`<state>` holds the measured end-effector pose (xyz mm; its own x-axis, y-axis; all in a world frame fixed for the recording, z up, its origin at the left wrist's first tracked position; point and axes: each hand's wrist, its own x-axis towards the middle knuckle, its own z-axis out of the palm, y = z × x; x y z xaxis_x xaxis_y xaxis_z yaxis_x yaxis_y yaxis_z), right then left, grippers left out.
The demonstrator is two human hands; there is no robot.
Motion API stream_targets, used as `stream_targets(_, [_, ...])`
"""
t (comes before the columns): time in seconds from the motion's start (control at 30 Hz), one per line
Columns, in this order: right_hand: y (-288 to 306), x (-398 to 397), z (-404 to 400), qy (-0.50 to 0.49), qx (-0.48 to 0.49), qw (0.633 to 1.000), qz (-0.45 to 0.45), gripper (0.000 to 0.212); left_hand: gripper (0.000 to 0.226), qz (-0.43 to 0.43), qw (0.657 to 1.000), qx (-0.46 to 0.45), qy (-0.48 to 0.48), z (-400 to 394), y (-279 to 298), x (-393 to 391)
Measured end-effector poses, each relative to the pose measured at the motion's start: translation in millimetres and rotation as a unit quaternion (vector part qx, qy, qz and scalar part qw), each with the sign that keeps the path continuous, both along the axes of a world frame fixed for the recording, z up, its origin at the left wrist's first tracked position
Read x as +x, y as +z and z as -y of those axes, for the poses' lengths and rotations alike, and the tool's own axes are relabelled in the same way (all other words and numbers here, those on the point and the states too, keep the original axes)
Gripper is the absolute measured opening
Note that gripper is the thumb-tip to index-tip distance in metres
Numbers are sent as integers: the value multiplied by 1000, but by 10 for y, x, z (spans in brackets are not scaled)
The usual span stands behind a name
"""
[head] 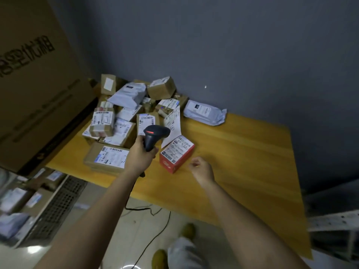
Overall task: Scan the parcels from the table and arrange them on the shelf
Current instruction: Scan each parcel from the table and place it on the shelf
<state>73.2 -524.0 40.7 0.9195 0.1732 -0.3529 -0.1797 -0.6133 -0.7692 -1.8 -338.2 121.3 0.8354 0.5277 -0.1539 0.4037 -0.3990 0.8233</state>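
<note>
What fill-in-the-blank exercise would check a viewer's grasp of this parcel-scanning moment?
1. The left hand grips a black ____.
2. The right hand holds ____; its fingers are loosely curled.
3. The parcel nearest the right hand is a ____ box with a white label.
4. The parcels lie on a ____ table.

Missing words: scanner; nothing; red; wooden
</note>
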Motion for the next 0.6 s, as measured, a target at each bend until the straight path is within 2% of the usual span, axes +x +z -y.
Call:
stream_targets(0.17, [-160,322,-135,-13,7,995,-97,85,32,-34,999,-7,-15,-70,-228,253])
stream_targets(0.3, [-204,623,-284,-21,2,990,-139,119,29,-73,997,-7,-29,-93,-368,501])
stream_targets(0.43, [-392,811,-412,-4,-14,990,-142,126,33,-91,995,-16,-46,-87,-522,760])
stream_targets(0.6, [-428,765,-291,-42,52,979,-194,98,34,-101,992,-29,-66,-68,-637,939])
